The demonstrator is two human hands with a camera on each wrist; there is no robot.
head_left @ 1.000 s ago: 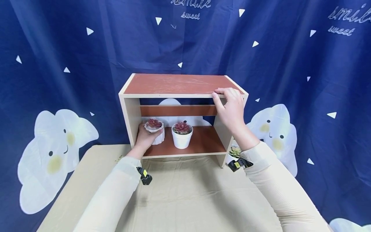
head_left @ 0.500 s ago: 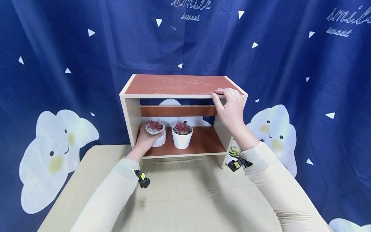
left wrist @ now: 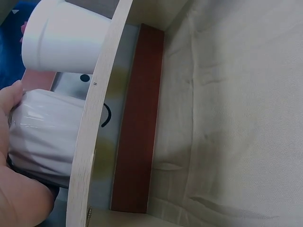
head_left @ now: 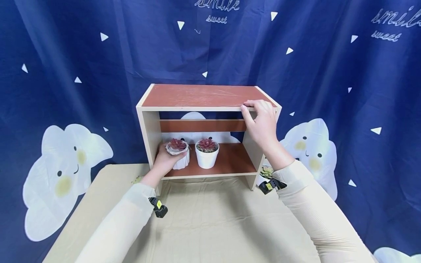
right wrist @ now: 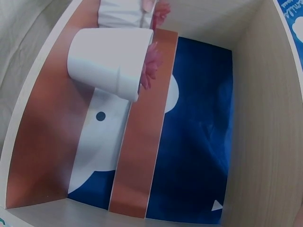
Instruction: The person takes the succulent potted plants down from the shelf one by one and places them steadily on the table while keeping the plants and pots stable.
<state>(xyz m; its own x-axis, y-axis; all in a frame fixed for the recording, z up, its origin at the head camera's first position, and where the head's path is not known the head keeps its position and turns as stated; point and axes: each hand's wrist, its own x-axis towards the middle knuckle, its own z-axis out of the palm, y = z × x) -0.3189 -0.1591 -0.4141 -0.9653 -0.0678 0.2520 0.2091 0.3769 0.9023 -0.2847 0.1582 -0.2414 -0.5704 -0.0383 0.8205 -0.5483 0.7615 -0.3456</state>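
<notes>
On the lower board of a small wooden shelf (head_left: 200, 95) sit two potted succulents with red leaves. My left hand (head_left: 165, 159) holds the left potted succulent (head_left: 180, 160) around its side, inside the shelf near the left panel. Its white pot (left wrist: 45, 137) looks wrinkled in the left wrist view. Just right of it stands the other potted succulent (head_left: 206, 159), in a smooth white pot (right wrist: 109, 61), untouched. My right hand (head_left: 263, 122) grips the front edge of the shelf's top board near its right corner, fingers on top and thumb at the front.
Outside the shelf's right side a green succulent (head_left: 266, 171) in a white pot is partly hidden by my right arm. A bit of green (head_left: 137, 179) shows beside my left wrist. Beige cloth (head_left: 210, 219) covers the table; a blue curtain (head_left: 210, 44) hangs behind.
My left hand has shifted the potted succulent slightly right and towards the front, closer to the other pot. My right hand has stayed on the shelf's top edge.
</notes>
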